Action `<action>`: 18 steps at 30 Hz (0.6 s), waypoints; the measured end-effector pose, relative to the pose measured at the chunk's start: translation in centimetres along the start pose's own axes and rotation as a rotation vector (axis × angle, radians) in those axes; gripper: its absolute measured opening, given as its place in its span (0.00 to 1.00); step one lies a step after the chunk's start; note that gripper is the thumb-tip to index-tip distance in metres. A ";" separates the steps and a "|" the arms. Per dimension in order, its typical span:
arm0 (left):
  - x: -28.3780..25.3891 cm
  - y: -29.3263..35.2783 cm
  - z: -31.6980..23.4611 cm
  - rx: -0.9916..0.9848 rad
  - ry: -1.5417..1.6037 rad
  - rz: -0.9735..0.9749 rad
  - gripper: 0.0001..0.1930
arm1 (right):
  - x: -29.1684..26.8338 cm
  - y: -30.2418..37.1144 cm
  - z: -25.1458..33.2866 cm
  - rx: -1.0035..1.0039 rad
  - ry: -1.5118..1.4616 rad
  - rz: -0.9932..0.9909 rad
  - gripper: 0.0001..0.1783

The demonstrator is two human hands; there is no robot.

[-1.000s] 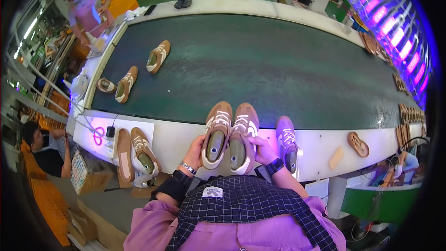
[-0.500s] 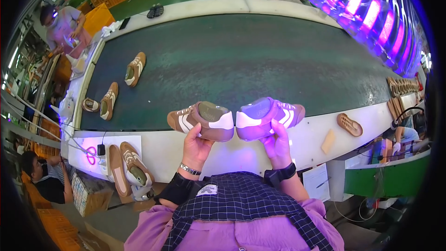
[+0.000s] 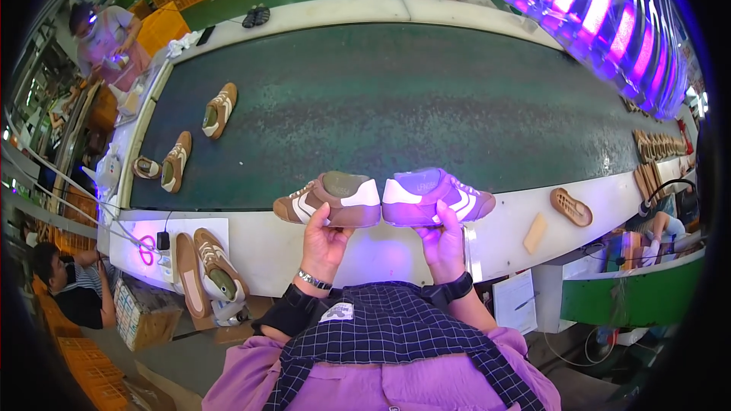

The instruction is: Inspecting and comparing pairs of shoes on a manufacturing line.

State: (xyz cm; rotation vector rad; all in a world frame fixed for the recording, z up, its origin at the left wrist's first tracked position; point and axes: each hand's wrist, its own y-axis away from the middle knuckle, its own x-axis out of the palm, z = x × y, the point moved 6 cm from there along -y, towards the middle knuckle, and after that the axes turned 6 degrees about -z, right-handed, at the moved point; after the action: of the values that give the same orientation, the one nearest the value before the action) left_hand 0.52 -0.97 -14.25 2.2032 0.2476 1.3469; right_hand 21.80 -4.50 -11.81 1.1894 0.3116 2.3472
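My left hand (image 3: 323,245) grips a brown sneaker (image 3: 298,205) by its side, thumb on the upper and fingers beneath the sole. Its toe points left. My right hand (image 3: 444,246) holds a matching sneaker (image 3: 472,204), toe to the right, tinted purple by the light. The two white heels nearly meet, one beside the other, above the near edge of the belt. Each shoe has a last inside, its greenish top showing in the opening.
Several brown sneakers (image 3: 221,110) stand on the left of the dark green belt (image 3: 396,99). Another sneaker (image 3: 216,262) and a sole (image 3: 189,274) lean at the near left. On the right ledge lies a shoe sole (image 3: 571,207). A purple-lit lamp (image 3: 594,15) hangs upper right. A co-worker (image 3: 110,42) stands far left.
Both sneakers have tipped so their sides show more and their openings less. My right hand has shifted slightly left with its shoe. Both shoes remain held heel to heel.
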 end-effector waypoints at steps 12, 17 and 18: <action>-0.4 -0.1 0.1 -0.002 0.013 -0.022 0.28 | 0.4 0.5 0.0 0.012 0.019 0.030 0.17; -0.4 -0.2 0.1 0.004 0.004 -0.031 0.27 | 0.3 0.2 0.0 0.005 0.031 0.027 0.18; -0.4 -0.2 0.0 0.010 -0.001 -0.034 0.27 | 0.3 0.2 -0.1 0.005 0.034 0.032 0.18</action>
State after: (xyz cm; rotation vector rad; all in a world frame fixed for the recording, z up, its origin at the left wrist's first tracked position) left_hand 0.39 -0.99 -14.65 2.1974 0.2907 1.3295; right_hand 21.53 -4.54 -11.59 1.1663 0.3123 2.3977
